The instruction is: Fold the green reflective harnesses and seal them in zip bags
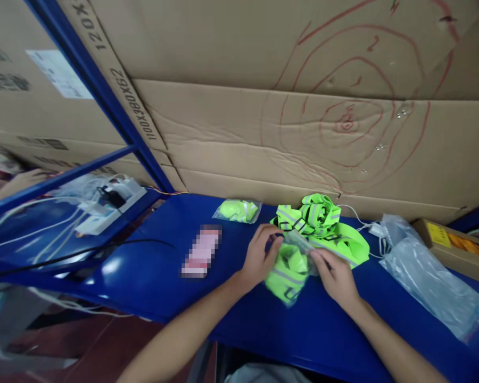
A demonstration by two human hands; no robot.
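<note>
Between my two hands is a clear plastic bag (289,276) with a folded neon-yellow reflective strap inside it, grey stripe and black buckle showing through. My left hand (261,254) pinches the bag's upper left edge with curled fingers. At the upper right edge, my right hand (336,276) grips the plastic between thumb and fingers. Just behind the bag lies a loose heap of neon-yellow reflective straps (349,242) with black buckles. Farther left, a packed bag of the same yellow material (237,210) rests on the blue table (151,282).
A blurred-out pink phone-shaped object (203,251) lies left of my hands. At right are clear plastic bags (427,276), a white cable and a cardboard box (459,247). A power strip (112,205) with cables sits beyond the blue frame post. Another person's hand (22,182) shows at far left.
</note>
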